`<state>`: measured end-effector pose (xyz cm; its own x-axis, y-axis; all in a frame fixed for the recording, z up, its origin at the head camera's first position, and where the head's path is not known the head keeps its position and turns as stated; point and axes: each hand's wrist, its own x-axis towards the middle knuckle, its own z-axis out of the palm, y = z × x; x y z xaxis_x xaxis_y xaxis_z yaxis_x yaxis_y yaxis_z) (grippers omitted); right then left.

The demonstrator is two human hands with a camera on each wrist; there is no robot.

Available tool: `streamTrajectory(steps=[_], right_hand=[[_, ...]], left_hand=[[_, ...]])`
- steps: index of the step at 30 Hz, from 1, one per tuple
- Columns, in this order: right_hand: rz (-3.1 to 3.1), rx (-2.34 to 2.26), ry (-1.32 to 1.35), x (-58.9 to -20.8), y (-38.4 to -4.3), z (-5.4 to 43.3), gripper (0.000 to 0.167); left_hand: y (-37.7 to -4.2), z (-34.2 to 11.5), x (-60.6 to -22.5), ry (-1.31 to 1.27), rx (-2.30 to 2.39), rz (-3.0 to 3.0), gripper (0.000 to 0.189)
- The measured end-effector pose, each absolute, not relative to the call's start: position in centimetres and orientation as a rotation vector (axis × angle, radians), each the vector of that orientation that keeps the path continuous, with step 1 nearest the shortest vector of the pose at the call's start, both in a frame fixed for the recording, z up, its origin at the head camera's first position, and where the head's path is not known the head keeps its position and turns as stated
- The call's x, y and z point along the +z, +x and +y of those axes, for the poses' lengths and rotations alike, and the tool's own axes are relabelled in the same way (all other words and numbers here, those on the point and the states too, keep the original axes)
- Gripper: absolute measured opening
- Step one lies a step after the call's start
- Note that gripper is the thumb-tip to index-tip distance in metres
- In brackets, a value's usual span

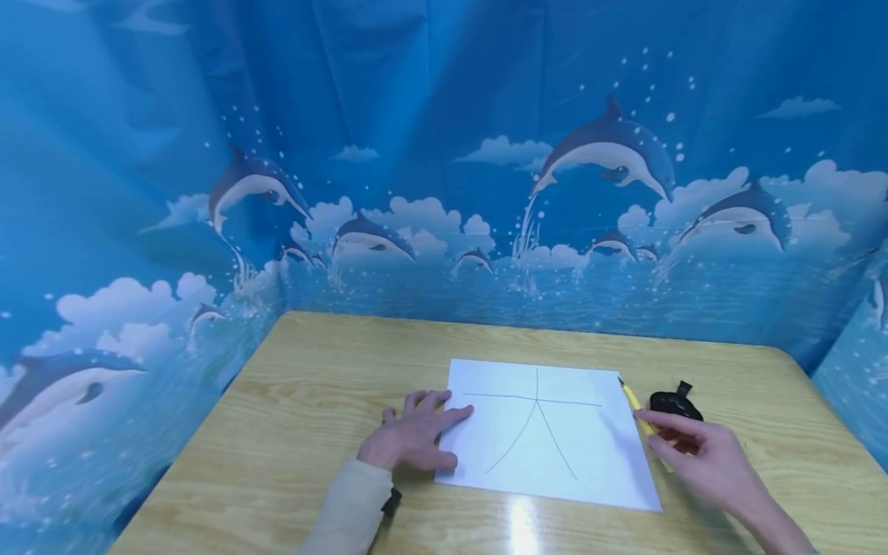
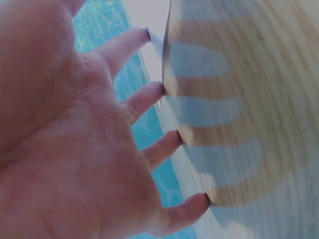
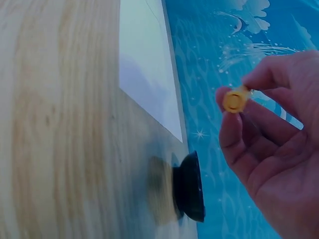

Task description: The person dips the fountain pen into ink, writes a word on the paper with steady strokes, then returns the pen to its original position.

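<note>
A white sheet of paper (image 1: 555,462) lies on the table, bearing thin dark lines: a vertical stroke crossed by a long horizontal one, with two strokes spreading downward. My left hand (image 1: 416,435) rests spread at the sheet's left edge. In the left wrist view, the fingertips of the left hand (image 2: 84,129) touch down along the paper's edge and the tabletop. Off the sheet's right edge, my right hand (image 1: 708,459) pinches a slim yellow pen (image 1: 631,397) whose dark tip is near the top right corner. The right wrist view shows the pen's round end (image 3: 234,101) between thumb and fingers.
A black rounded object (image 1: 676,402) with a short tab stands on the table just beyond the right hand; its kind is unclear. The wooden table (image 1: 333,370) meets a blue dolphin-print curtain (image 1: 430,285) at its back edge. A dark band sits at the left wrist.
</note>
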<state>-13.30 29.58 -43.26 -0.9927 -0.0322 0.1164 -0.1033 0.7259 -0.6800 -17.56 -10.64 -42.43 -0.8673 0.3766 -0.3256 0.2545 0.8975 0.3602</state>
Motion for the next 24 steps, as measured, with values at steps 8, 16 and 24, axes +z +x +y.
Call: streamTrajectory(steps=[8, 16, 24], right_hand=[[-2.793, 1.115, 0.097, -42.9, -13.2, 31.0, 0.036], [-2.739, 1.06, 0.075, -42.6, -13.2, 32.5, 0.037], [-2.721, 0.93, 0.054, -42.3, -14.0, 34.5, 0.032]], left_hand=[[-17.5, -10.7, -42.4, 0.464, 0.445, 2.672, 0.079], [-17.5, -10.9, -42.5, 0.481, 0.452, 2.69, 0.08], [-17.5, -10.9, -42.5, 0.494, 0.44, 2.704, 0.08]])
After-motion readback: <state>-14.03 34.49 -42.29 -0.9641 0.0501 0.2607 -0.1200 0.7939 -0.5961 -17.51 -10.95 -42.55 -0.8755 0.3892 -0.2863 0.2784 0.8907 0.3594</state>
